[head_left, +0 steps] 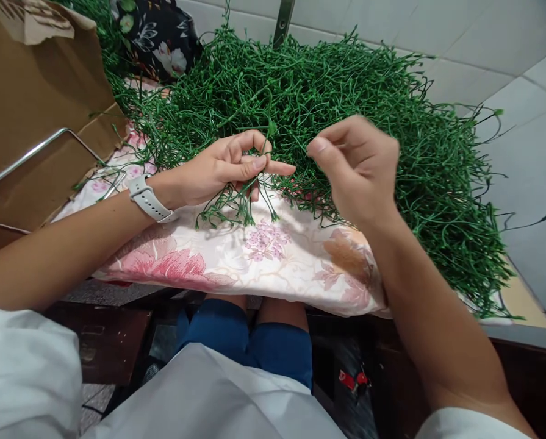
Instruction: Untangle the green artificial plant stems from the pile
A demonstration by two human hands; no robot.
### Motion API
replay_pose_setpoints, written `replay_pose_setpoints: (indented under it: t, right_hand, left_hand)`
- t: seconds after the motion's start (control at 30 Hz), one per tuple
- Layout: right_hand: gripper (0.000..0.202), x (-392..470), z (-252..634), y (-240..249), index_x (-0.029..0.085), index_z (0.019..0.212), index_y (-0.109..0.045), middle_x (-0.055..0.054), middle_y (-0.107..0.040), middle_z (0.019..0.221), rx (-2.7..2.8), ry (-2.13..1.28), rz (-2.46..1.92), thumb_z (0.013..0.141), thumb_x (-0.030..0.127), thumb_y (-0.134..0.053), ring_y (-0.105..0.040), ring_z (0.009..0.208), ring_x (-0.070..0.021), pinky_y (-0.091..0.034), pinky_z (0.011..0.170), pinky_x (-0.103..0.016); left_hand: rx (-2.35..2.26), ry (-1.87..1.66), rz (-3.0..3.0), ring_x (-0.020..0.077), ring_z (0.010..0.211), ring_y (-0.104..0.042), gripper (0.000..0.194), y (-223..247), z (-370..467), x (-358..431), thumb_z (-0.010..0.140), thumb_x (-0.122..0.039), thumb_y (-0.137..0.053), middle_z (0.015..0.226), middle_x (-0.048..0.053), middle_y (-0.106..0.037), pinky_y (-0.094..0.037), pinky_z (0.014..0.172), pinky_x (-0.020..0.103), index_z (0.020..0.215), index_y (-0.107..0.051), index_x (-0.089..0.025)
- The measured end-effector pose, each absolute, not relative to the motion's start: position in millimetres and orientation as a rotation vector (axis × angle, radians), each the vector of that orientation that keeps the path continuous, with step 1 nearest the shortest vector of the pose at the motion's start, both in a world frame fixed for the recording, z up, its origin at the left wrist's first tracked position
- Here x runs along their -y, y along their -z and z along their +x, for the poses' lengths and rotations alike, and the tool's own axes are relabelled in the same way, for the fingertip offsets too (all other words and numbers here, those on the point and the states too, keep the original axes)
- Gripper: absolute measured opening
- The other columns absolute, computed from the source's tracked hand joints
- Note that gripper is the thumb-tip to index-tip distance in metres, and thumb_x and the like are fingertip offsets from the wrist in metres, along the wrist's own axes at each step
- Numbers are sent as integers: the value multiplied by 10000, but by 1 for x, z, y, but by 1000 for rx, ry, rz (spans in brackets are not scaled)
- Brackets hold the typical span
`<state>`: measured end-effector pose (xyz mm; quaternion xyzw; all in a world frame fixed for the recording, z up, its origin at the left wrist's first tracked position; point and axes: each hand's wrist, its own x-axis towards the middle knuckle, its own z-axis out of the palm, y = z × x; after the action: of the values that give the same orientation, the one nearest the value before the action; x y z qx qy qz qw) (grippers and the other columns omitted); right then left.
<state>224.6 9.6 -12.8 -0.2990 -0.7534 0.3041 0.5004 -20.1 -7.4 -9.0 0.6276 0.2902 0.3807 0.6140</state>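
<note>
Between the thumb and fingers of my left hand (236, 161) are thin green plastic stems (245, 207), whose small tips hang down over the floral cloth. My right hand (359, 164) is raised to the right of it, thumb and index finger pressed together; whether anything thin is between them is too small to tell. The two hands are apart. Behind and beneath them spreads a large tangled heap of green stems (309, 85), reaching far to the right.
A flower-patterned cloth (273, 262) covers the table up to its front edge. On the left stand an open cardboard box (48, 91) and a bent metal rod (25, 160). A black floral bag (163, 42) lies at the back, near the tiled wall (478, 42).
</note>
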Motion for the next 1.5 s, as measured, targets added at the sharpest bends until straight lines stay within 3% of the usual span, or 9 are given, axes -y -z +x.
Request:
replay_pose_setpoints:
  t: [0.13,0.27,0.37,0.53,0.63,0.7,0.93,1.3,1.5]
  right_hand:
    - [309,8,199,27,200,940,-643,9,-592,784,1937,-826,-684,967,488,-751,-509,672,-104,-418,614,-267]
    - [476,9,192,41,227,1133,-582,-1,-676,932,1888,-1143,-673,877,533,-842,-581,703,-109,-467,615,-254]
    - [453,6,193,42,210,1161,-610,-16,-694,921,1868,-1241,-655,907,526,-813,-594,734,-124,-480,632,-258]
    - [247,5,196,32,180,1024,-685,-6,-637,839,1905,-1259,-604,965,413,-738,-525,736,-119,-449,668,-264]
    - [211,7,199,25,174,781,-572,25,-483,727,1945,-1252,-586,927,246,-706,-421,695,-98,-372,648,-247]
    - [243,8,200,21,174,722,-494,26,-447,707,1999,-1283,-552,917,167,-638,-406,692,-92,-354,655,-243]
    - [140,14,201,14,135,840,-608,16,-551,724,2204,-1406,-370,960,140,-537,-479,661,-71,-404,640,-200]
    - [294,15,204,8,180,693,-411,70,-358,613,2443,-1146,-188,942,77,-530,-319,558,-39,-301,542,-167]
    - [259,17,203,6,182,705,-417,64,-381,624,2522,-1073,-152,926,67,-488,-342,560,-44,-302,561,-176]
  left_hand:
    - [-628,-881,1449,107,661,-735,449,16,-20,6,800,-449,-897,797,-37,-699,-595,616,197,976,-572,-194]
    - [-632,-896,1503,77,578,-658,460,17,-19,6,797,-516,-886,646,-63,-592,-524,558,177,880,-573,-189]
    - [-643,-920,1521,77,566,-641,479,16,-19,6,781,-545,-889,624,-62,-571,-492,544,182,861,-574,-192]
    - [-642,-954,1487,70,551,-614,482,16,-17,6,751,-539,-912,640,-61,-574,-473,537,187,860,-590,-197]
    - [-624,-955,1466,60,535,-579,493,14,-17,7,727,-536,-928,683,-42,-617,-455,518,192,831,-595,-188]
    - [-614,-927,1490,64,526,-566,495,13,-18,7,725,-548,-924,688,-25,-645,-439,508,200,810,-602,-181]
    - [-554,-736,1575,96,495,-590,507,13,-17,8,717,-595,-896,608,-5,-666,-426,473,208,755,-595,-188]
    - [-490,-569,1554,73,478,-537,340,-2,-16,18,734,-314,-901,537,-23,-604,-418,467,182,707,-596,-167]
    - [-439,-520,1487,63,471,-533,390,1,-18,16,683,-362,-951,543,-31,-602,-434,471,169,707,-623,-154]
